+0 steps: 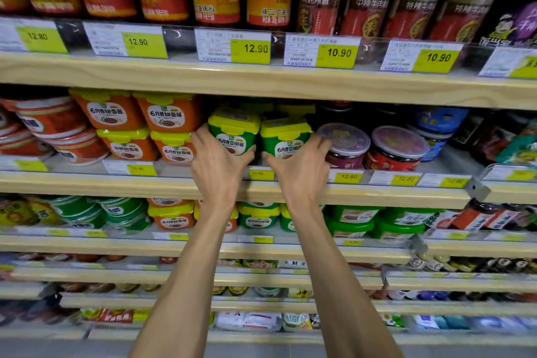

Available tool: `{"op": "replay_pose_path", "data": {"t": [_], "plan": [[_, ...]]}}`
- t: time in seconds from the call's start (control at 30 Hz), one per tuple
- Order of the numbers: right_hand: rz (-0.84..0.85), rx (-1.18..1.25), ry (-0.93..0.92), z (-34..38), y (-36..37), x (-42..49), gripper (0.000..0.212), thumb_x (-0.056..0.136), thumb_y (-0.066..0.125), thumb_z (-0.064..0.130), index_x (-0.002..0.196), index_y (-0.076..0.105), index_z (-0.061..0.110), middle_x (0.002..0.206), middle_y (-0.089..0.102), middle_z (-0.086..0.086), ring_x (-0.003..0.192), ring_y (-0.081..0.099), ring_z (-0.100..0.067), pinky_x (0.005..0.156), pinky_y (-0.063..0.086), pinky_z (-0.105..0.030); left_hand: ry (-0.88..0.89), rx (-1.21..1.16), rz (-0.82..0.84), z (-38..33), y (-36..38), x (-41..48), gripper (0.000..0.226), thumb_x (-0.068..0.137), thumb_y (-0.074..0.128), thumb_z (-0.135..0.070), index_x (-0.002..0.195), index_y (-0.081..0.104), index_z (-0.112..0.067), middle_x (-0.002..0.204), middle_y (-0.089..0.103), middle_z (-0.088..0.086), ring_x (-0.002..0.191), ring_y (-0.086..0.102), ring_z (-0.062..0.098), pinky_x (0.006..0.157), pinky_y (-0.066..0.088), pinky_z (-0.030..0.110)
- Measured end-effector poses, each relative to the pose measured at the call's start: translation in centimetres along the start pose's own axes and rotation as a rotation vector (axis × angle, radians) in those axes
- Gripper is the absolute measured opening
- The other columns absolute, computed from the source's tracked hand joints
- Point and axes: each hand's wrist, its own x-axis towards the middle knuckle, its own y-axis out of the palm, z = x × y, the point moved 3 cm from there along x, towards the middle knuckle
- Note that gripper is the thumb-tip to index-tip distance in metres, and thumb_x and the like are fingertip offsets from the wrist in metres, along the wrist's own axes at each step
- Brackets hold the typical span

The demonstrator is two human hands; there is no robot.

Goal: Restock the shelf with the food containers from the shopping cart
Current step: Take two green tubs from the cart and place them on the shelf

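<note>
Two green food containers with yellow lids stand side by side on the second wooden shelf (pixel 162 183). My left hand (pixel 216 164) is wrapped around the left green container (pixel 235 132), fingers on its left side, thumb at its front. My right hand (pixel 299 167) grips the right green container (pixel 286 136), fingers curled on its right side. Both containers sit upright at the shelf's front, touching each other. More green containers stand behind them. The shopping cart is out of view.
Orange containers with yellow lids (pixel 145 128) are stacked two high to the left. Round jars with purple lids (pixel 345 145) stand close on the right. The upper shelf (pixel 261 78) hangs low overhead with bottles and price tags. Lower shelves hold more tubs.
</note>
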Motion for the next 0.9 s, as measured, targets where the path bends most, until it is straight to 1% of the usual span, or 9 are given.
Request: {"op": "replay_pose_path", "data": {"t": [0.1,0.2,0.27,0.37,0.53,0.7,0.77,0.83,0.9], "plan": [[-0.002,-0.058,0.018,0.1,0.0,0.0,0.097,0.066,0.078,0.068,0.132,0.046,0.004,0.129,0.049,-0.01,0.099,0.068,-0.032,0.067,0.05,-0.035,-0.019,0.01,0.017,0.0,0.2,-0.3,0.093,0.066,0.078,-0.067,0.127,0.049,-0.002,0.118,0.057,0.015,0.106,0.061,0.038,0.071,0.051,0.046],[-0.013,-0.118,0.022,0.1,-0.1,-0.3,0.098,0.066,0.075,0.073,0.129,0.047,0.004,0.126,0.052,-0.01,0.093,0.07,-0.031,0.059,0.041,-0.033,-0.014,0.013,0.014,0.0,0.3,-0.5,0.093,0.066,0.075,-0.071,0.123,0.05,-0.002,0.114,0.059,0.016,0.101,0.063,0.039,0.069,0.05,0.045],[-0.035,-0.139,0.019,-0.1,-0.2,-0.6,0.096,0.065,0.074,0.075,0.125,0.048,0.004,0.122,0.054,-0.01,0.089,0.071,-0.031,0.058,0.044,-0.033,-0.013,0.008,0.004,0.0,0.3,-0.6,0.093,0.065,0.075,-0.071,0.122,0.05,-0.002,0.113,0.059,0.015,0.098,0.063,0.038,0.068,0.05,0.044],[-0.037,-0.157,0.01,-0.2,-0.2,-0.7,0.095,0.066,0.074,0.075,0.124,0.048,0.004,0.121,0.055,-0.011,0.088,0.071,-0.031,0.06,0.05,-0.034,-0.022,0.018,0.02,-0.1,0.4,-0.7,0.093,0.066,0.076,-0.069,0.123,0.05,-0.001,0.113,0.06,0.017,0.098,0.064,0.04,0.069,0.05,0.045],[0.018,-0.157,-0.011,-0.4,0.2,-0.5,0.102,0.07,0.073,0.071,0.138,0.045,0.001,0.127,0.06,-0.011,0.104,0.068,-0.031,0.077,0.054,-0.037,-0.066,0.01,0.038,-0.2,0.3,-0.5,0.088,0.066,0.082,-0.063,0.121,0.051,-0.001,0.112,0.065,0.019,0.1,0.066,0.041,0.072,0.052,0.048],[0.057,-0.153,0.022,-0.5,0.1,-0.5,0.097,0.069,0.075,0.069,0.134,0.051,0.001,0.111,0.072,-0.01,0.105,0.069,-0.029,0.086,0.053,-0.039,-0.095,0.033,0.013,0.0,0.0,-0.8,0.087,0.064,0.086,-0.057,0.118,0.054,0.002,0.107,0.067,0.021,0.099,0.065,0.041,0.078,0.052,0.048],[0.08,-0.168,0.025,-0.4,-0.1,-0.5,0.094,0.071,0.075,0.068,0.132,0.051,0.0,0.105,0.074,-0.01,0.102,0.07,-0.03,0.086,0.053,-0.039,-0.088,0.051,-0.011,0.1,0.0,-1.2,0.084,0.065,0.087,-0.053,0.117,0.055,0.004,0.108,0.066,0.023,0.103,0.061,0.042,0.086,0.049,0.049],[0.117,-0.18,0.036,-0.3,-0.4,-0.3,0.088,0.073,0.075,0.066,0.128,0.054,0.001,0.104,0.074,-0.011,0.103,0.069,-0.032,0.081,0.051,-0.037,-0.075,0.081,-0.04,0.4,-0.4,-1.5,0.082,0.068,0.086,-0.05,0.121,0.054,0.005,0.111,0.066,0.023,0.107,0.057,0.042,0.096,0.044,0.05],[0.154,-0.185,0.035,-0.5,-0.5,0.0,0.068,0.079,0.074,0.06,0.114,0.06,0.004,0.102,0.073,-0.01,0.099,0.069,-0.033,0.072,0.047,-0.036,-0.061,0.099,-0.044,0.6,-0.8,-1.5,0.083,0.07,0.086,-0.046,0.127,0.051,0.004,0.116,0.065,0.022,0.11,0.056,0.042,0.099,0.041,0.05]]}}
